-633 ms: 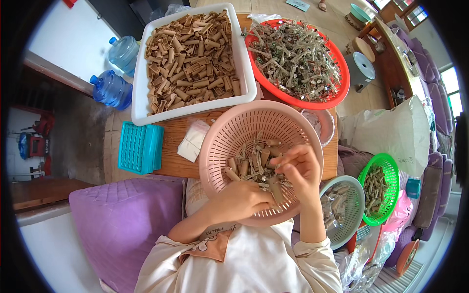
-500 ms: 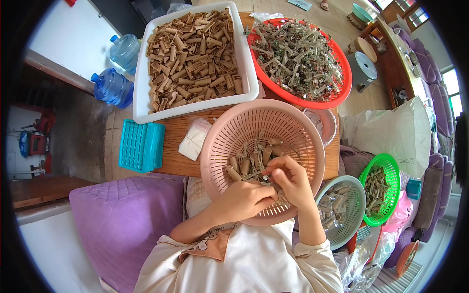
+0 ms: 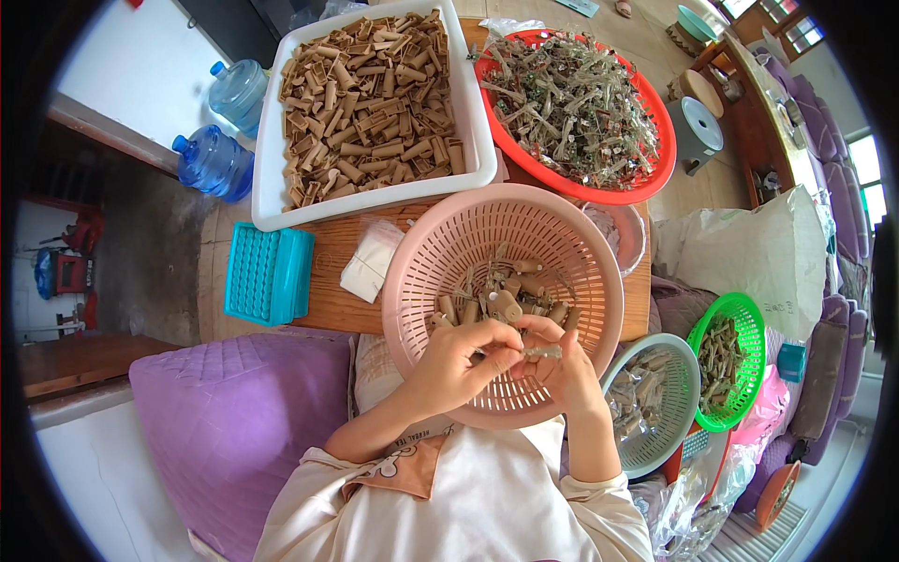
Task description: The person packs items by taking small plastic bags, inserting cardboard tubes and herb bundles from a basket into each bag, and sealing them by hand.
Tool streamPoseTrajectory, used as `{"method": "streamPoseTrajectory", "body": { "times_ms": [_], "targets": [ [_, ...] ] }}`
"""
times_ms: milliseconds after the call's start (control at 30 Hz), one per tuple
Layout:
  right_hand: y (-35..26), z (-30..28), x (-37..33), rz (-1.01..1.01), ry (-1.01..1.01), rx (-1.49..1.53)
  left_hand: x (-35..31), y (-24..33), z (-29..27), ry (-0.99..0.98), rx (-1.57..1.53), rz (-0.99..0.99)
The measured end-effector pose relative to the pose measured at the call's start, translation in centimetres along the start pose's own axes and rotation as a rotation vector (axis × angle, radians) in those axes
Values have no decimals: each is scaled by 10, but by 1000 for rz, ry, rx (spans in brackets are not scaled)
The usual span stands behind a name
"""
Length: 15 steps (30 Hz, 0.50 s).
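Both hands meet over the near side of the pink colander, which sits on the wooden table. The left hand and right hand pinch together on a small thin twiggy piece held between their fingertips, just above the colander's floor. A little heap of brown tube-like bits lies in the colander just beyond the hands.

Beyond the colander sit a white tray full of the same brown tubes and a red basin of greyish twiggy stuff (looks dried). Left of the colander is a teal grid tray. Right of it, lower down, are a grey-green basket and a green basket.
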State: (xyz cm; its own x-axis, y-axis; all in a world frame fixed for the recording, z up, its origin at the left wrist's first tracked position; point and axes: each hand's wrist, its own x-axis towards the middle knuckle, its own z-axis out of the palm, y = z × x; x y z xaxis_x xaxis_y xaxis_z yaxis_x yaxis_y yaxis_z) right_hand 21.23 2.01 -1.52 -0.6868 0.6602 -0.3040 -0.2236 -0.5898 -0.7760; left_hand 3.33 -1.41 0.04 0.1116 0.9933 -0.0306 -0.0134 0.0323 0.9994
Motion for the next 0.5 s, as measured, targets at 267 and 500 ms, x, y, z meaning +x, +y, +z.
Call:
{"method": "streamPoseTrajectory", "body": {
  "times_ms": [267, 500],
  "targets": [
    [-2, 6, 11, -36, 92, 81, -9, 2, 4, -231, 439, 179],
    [-4, 9, 7, -18, 186, 20, -12, -2, 8, -158, 423, 287]
  ]
}}
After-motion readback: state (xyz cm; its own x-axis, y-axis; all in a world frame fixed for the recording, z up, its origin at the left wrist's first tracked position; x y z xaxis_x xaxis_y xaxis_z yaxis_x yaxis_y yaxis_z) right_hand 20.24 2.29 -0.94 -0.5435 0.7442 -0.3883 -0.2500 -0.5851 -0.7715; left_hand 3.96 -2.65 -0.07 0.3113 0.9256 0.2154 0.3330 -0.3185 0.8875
